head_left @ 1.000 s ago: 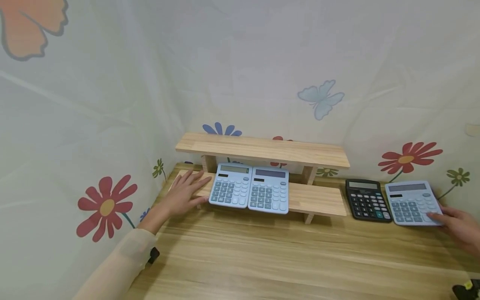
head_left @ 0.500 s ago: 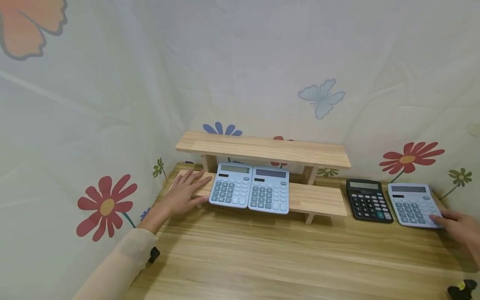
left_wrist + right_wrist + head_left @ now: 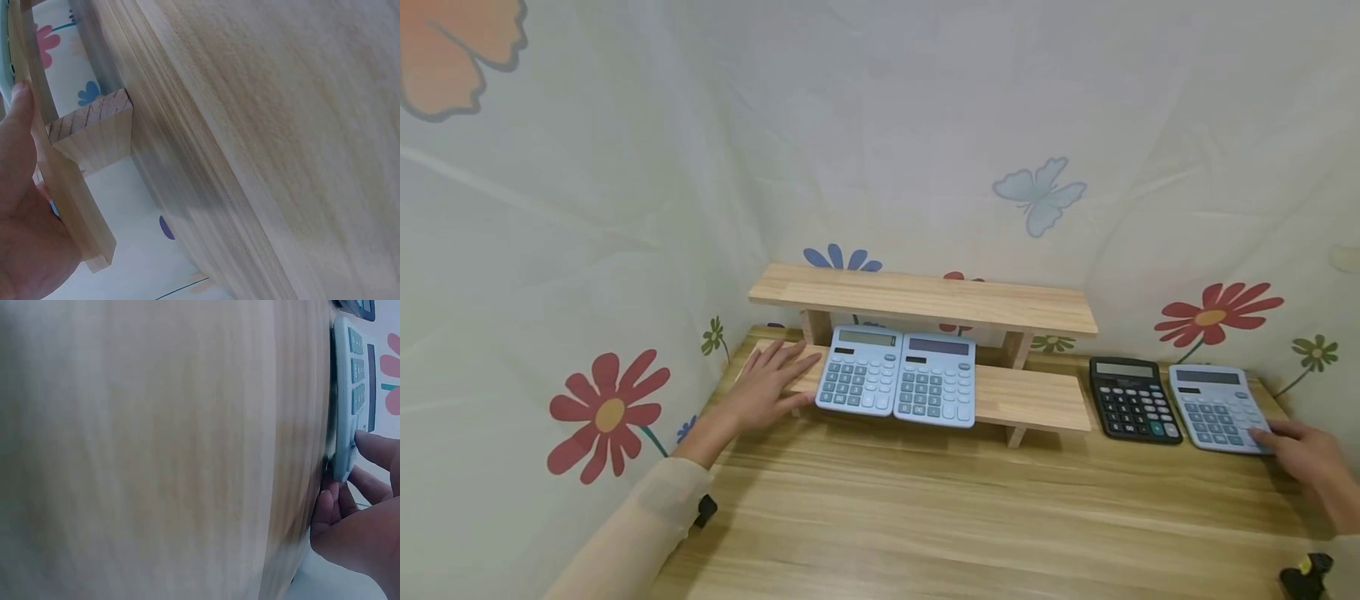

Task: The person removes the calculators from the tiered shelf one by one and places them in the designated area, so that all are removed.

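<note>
My left hand (image 3: 767,392) rests with spread fingers on the left end of the lower shelf board (image 3: 1037,398). Its thumb lies at the board's front edge, close beside a light blue calculator (image 3: 860,371). A second light blue calculator (image 3: 936,381) leans side by side with that one on the shelf. At the far right, my right hand (image 3: 1307,454) holds a third light blue calculator (image 3: 1217,408) by its lower right corner, thumb on top. In the right wrist view this calculator (image 3: 350,400) sits low at the table surface; its underside is hidden.
A black calculator (image 3: 1135,400) lies just left of the held one, right of the shelf. The upper shelf board (image 3: 925,297) runs behind the lower one. A flower-printed curtain (image 3: 880,150) hangs behind the wooden table (image 3: 925,517).
My right hand has lowered the third light blue calculator and shifted it slightly left, nearer the black one. The left hand and the two calculators on the shelf stay put.
</note>
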Demonstrator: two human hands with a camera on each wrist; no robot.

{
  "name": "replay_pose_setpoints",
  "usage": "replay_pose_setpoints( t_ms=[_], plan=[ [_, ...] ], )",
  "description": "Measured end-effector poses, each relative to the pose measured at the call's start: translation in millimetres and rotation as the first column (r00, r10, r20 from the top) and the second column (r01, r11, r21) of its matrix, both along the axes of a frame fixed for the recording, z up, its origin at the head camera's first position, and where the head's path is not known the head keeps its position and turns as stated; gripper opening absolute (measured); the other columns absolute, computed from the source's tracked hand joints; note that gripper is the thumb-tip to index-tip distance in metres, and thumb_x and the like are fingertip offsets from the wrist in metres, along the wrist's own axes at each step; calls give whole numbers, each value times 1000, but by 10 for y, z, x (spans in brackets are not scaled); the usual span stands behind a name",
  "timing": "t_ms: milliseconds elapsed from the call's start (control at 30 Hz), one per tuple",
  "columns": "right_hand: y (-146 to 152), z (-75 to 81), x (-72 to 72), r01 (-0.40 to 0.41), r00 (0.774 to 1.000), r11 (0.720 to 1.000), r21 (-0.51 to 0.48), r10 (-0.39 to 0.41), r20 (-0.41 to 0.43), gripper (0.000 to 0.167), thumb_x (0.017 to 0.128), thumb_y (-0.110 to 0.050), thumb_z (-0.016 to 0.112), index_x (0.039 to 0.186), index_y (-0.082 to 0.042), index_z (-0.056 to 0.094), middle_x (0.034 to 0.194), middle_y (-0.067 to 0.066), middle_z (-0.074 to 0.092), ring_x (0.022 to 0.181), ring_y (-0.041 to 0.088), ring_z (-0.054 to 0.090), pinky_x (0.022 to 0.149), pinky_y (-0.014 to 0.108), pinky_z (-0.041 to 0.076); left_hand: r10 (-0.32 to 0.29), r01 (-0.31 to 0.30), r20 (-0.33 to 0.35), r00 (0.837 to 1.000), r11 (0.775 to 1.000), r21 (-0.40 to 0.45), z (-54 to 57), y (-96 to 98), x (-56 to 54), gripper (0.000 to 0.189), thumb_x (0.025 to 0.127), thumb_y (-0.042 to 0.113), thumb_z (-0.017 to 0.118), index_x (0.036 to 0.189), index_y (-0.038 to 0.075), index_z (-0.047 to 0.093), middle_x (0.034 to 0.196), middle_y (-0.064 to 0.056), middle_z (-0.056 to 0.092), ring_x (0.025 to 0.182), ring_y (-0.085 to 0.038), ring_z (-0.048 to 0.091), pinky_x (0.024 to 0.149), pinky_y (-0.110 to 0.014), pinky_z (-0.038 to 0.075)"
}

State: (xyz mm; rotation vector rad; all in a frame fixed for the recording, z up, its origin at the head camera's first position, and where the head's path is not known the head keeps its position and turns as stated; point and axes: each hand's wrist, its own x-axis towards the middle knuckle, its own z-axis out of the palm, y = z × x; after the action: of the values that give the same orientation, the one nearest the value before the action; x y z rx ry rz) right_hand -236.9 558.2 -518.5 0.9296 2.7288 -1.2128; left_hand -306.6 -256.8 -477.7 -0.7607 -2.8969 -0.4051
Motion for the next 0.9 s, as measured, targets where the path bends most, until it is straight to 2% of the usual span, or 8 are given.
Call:
replay_pose_setpoints(
  t_ms=[167,433,667,800,900],
  plan=[
    [-60,2,9,8,1000,999,43,-8,-4,59,113,-16,47,154,21,26,152,45,26,128,56,34,119,68,28,4,-4,0,1000,1000,-5,-37,-7,-6,73,103,58,62,166,27,40,172,-13,30,160,-46,14,123,-74,8],
    [-158,100,33,36,999,998,52,-35,-10,54,112,-13,45,151,22,30,149,45,31,128,56,37,115,67,33,11,-11,0,1000,1000,-9,-18,4,10,73,103,57,62,166,27,40,173,-12,29,160,-45,13,124,-73,7],
    [-268,249,147,45,998,985,166,-35,-57,57,113,-20,41,150,21,32,149,46,34,129,59,40,106,67,40,22,-22,15,1000,1000,-15,15,35,15,73,103,59,60,167,29,38,174,-11,27,161,-44,11,124,-72,7],
    [-444,424,183,16,992,976,216,11,-123,58,114,-23,39,152,20,31,145,46,36,125,59,41,102,68,44,22,-22,12,1000,1000,-23,23,23,16,74,104,62,57,167,28,38,173,-12,28,160,-46,13,124,-73,7],
    [-657,579,185,-40,977,969,244,90,-194,59,115,-27,40,152,19,35,144,44,40,123,58,44,95,64,47,20,-20,5,1000,1000,-23,19,2,13,74,104,63,57,166,27,38,173,-13,29,159,-48,14,123,-74,7]
  ],
)
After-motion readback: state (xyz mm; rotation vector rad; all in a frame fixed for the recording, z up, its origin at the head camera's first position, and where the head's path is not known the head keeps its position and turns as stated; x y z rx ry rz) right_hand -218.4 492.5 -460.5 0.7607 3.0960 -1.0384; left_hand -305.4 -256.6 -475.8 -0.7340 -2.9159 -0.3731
